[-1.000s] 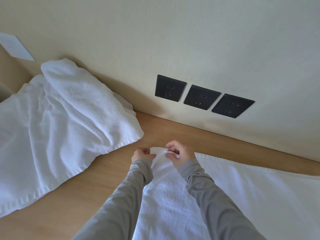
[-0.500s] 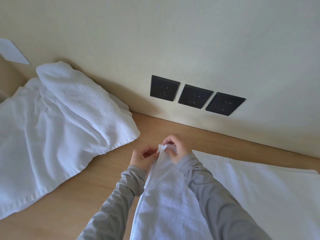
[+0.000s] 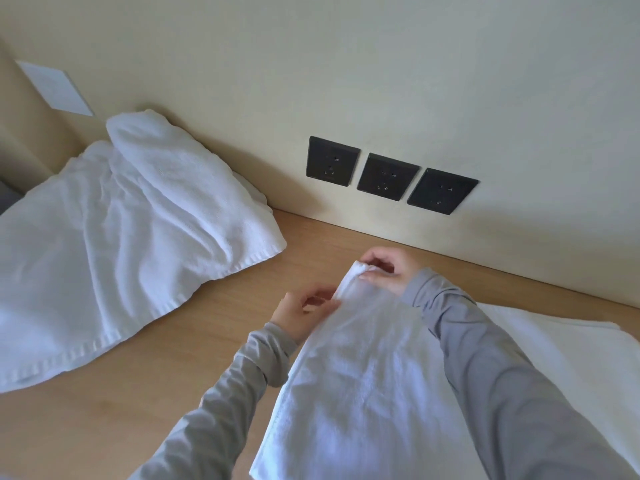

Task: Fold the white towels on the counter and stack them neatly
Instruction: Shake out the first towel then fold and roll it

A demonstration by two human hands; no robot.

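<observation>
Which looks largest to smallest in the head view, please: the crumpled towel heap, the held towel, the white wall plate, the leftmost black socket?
1. crumpled towel heap
2. held towel, though the frame edge cuts it off
3. white wall plate and leftmost black socket: alike, not ranked

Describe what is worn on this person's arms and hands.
The left sleeve and right sleeve are long, plain grey, soft fabric, creased and reaching the wrists. The left hand and right hand are bare: no gloves, rings or watch show.
</observation>
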